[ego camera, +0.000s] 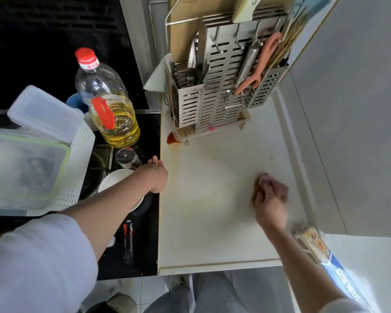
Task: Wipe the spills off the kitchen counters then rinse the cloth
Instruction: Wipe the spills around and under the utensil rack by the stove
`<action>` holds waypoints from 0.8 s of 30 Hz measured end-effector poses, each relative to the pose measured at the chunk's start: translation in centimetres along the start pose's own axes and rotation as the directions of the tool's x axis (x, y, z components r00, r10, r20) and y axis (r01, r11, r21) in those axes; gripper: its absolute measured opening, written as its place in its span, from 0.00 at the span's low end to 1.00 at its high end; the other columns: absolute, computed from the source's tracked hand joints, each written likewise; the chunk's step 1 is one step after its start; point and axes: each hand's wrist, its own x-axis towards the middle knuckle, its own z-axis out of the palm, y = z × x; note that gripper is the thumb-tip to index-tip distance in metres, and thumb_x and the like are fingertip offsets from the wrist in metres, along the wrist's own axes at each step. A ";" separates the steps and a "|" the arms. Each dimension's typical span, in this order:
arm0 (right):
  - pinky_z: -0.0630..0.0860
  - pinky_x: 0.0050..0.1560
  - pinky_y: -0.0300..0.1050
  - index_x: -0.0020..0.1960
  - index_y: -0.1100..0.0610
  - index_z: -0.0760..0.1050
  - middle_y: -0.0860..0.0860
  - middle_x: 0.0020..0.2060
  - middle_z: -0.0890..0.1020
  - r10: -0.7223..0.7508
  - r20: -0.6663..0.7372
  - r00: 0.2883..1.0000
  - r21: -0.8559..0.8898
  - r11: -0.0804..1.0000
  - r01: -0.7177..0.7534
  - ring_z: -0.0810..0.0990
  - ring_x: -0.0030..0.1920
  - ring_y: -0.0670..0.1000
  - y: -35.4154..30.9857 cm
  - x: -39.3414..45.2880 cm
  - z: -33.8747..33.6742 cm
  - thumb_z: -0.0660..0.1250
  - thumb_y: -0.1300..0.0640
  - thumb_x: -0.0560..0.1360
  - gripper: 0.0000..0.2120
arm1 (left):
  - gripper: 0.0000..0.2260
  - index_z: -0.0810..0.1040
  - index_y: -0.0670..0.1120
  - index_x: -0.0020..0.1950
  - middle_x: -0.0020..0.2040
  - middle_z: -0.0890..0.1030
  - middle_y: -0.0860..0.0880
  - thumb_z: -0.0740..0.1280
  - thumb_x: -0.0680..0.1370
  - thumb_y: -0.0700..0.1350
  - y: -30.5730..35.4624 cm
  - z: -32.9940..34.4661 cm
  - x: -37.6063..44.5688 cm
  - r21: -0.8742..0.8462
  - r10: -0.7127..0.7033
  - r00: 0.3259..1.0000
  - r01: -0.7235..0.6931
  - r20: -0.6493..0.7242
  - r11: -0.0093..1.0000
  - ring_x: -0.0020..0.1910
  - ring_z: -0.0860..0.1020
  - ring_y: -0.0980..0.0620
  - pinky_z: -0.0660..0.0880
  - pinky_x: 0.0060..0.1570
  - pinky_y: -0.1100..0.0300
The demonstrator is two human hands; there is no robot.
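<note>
A white counter (212,222) fills the middle of the view. An orange-red spill (172,139) lies at its far left corner, beside the foot of a metal utensil rack, with a faint orange streak trailing toward me. My right hand (270,197) is blurred and presses on the counter at centre right, fingers curled around something small and brownish, perhaps a cloth (261,180); I cannot make it out clearly. My left hand (157,175) rests on the counter's left edge, fingers bent, holding nothing that I can see.
A steel utensil rack (221,86) with knives and a cutting board stands at the back. On the black hob to the left are an oil bottle (108,105), a small shaker (128,158), a white bowl (113,180) and plastic boxes (32,154). A blue box (325,256) lies right.
</note>
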 end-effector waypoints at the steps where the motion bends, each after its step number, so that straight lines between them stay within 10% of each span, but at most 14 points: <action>1: 0.78 0.54 0.53 0.68 0.49 0.73 0.48 0.69 0.69 -0.050 0.051 0.997 -0.026 0.998 0.051 0.69 0.66 0.62 -1.4 -1.0 0.6 0.63 0.56 0.75 0.21 | 0.34 0.36 0.34 0.78 0.78 0.37 0.32 0.54 0.78 0.30 0.2 0.0 -0.1 -0.003 -0.008 1.000 0.008 0.008 1.000 0.79 0.46 0.35 0.58 0.75 0.41; 5: 0.76 0.57 0.48 0.68 0.39 0.71 0.40 0.72 0.67 -0.387 0.446 0.807 0.075 0.914 0.398 0.66 0.71 0.52 -6.4 -4.7 1.7 0.64 0.48 0.77 0.19 | 0.32 0.39 0.35 0.79 0.79 0.39 0.35 0.54 0.81 0.38 -0.1 0.1 -0.9 -0.113 -0.019 1.000 0.019 0.002 0.993 0.79 0.46 0.36 0.57 0.76 0.41; 9: 0.69 0.66 0.45 0.69 0.50 0.74 0.50 0.69 0.75 -0.206 0.236 0.950 0.225 0.962 0.153 0.74 0.68 0.54 -7.1 1.6 -4.3 0.67 0.47 0.78 0.20 | 0.36 0.53 0.39 0.79 0.77 0.59 0.38 0.63 0.80 0.57 -0.4 -2.8 -2.8 -0.391 -0.007 0.953 -0.118 -0.304 0.913 0.74 0.65 0.39 0.68 0.69 0.45; 15: 0.72 0.56 0.43 0.70 0.57 0.70 0.53 0.66 0.76 0.056 0.053 0.997 0.410 0.909 -0.073 0.76 0.64 0.54 -9.8 13.7 -14.5 0.73 0.55 0.75 0.26 | 0.48 0.52 0.50 0.79 0.75 0.64 0.45 0.77 0.69 0.58 0.2 -10.2 -6.9 -0.676 -0.317 0.640 -0.452 -0.700 0.583 0.73 0.67 0.45 0.70 0.68 0.45; 20: 0.70 0.57 0.45 0.76 0.56 0.60 0.55 0.73 0.68 -0.002 0.241 0.970 0.453 0.885 -0.111 0.69 0.71 0.56 -13.2 19.8 -15.2 0.77 0.55 0.71 0.40 | 0.60 0.42 0.53 0.81 0.81 0.52 0.49 0.81 0.63 0.58 -0.6 -15.1 -7.0 -0.697 -0.330 0.646 -0.463 -0.688 0.547 0.79 0.54 0.47 0.60 0.76 0.45; 24: 0.74 0.57 0.46 0.68 0.55 0.66 0.51 0.61 0.77 -0.105 0.250 0.963 0.551 0.833 -0.052 0.75 0.65 0.55 -14.9 21.7 -13.7 0.79 0.61 0.67 0.34 | 0.55 0.53 0.51 0.78 0.76 0.60 0.46 0.81 0.60 0.60 -0.9 -16.3 -6.7 -0.729 -0.347 0.690 -0.386 -0.635 0.566 0.73 0.67 0.44 0.67 0.72 0.45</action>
